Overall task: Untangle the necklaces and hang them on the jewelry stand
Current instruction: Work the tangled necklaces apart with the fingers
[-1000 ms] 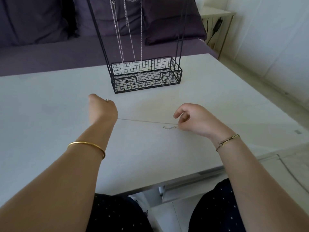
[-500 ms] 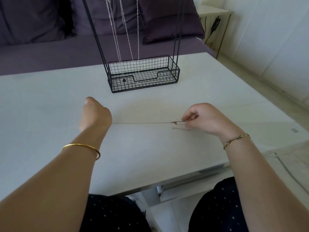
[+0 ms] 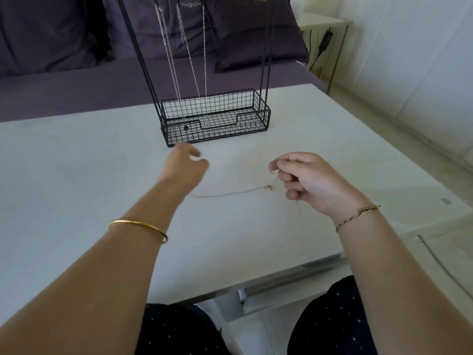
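Now: right hand (image 3: 307, 183) pinching gold necklace (image 3: 230, 193) at clasp end, rest slack across counter (image 3: 76, 175) centre, probably to keep it straight; left hand (image 3: 185, 163) loose, empty, beside jewelry stand (image 3: 215, 121) near far edge.

Both arms bare, reaching forward from the lower edge of the view. Left forearm (image 3: 122, 247) runs diagonally up and rightward. Left hand (image 3: 185, 163) blurred; back of hand toward the camera, fingers loosely spread, thumb apart from them, nothing seen in its grip. Right forearm (image 3: 384, 265) angles up and leftward. Right hand (image 3: 309, 181) curled: thumb and index fingertip pinch a thin necklace (image 3: 230, 193) at the top of the hand, other fingers folded toward the palm. Hands well apart, roughly level.
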`<action>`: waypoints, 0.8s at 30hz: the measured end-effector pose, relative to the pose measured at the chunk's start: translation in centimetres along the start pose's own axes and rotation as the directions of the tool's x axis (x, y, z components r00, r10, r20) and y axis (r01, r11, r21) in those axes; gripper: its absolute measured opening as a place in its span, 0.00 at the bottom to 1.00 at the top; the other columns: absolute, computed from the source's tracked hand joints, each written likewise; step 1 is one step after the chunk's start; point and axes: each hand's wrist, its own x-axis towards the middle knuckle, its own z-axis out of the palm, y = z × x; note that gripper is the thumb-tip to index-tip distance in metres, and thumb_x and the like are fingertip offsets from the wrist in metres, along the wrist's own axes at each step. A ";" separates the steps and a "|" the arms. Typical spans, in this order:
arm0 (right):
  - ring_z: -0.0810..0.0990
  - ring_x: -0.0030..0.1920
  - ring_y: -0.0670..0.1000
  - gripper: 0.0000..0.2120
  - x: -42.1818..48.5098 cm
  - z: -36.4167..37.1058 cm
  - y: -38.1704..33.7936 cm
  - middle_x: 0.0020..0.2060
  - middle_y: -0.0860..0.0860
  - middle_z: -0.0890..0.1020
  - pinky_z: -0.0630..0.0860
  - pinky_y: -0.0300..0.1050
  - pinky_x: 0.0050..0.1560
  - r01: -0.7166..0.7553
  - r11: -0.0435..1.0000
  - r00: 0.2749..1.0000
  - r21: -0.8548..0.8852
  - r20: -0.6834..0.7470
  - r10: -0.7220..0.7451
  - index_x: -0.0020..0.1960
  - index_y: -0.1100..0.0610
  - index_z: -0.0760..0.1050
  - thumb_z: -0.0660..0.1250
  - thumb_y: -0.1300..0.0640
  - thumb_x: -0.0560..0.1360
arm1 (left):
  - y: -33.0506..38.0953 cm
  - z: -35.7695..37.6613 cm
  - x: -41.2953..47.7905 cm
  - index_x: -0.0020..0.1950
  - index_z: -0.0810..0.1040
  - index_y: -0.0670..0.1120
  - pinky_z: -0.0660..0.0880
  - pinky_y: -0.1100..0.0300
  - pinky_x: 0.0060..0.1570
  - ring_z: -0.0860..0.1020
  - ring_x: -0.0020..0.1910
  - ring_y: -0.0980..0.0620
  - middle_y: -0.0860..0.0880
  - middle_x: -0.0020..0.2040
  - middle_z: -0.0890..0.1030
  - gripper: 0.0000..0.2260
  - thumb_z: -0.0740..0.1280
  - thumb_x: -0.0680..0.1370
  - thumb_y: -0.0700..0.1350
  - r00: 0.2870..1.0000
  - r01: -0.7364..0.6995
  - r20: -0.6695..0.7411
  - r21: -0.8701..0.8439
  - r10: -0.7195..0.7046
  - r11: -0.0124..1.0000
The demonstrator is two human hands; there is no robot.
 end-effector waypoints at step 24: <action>0.55 0.20 0.43 0.08 -0.4 -0.6 -1.7 0.21 0.47 0.62 0.54 0.34 0.20 0.070 0.966 0.990 0.250 0.104 -0.099 0.48 0.58 0.77 0.58 0.61 0.80 | 5.7 3.1 -3.7 0.50 0.78 0.43 0.59 0.68 0.20 0.60 0.22 0.59 0.49 0.39 0.79 0.03 0.65 0.78 0.38 0.785 0.120 0.605 -0.358 0.132 0.926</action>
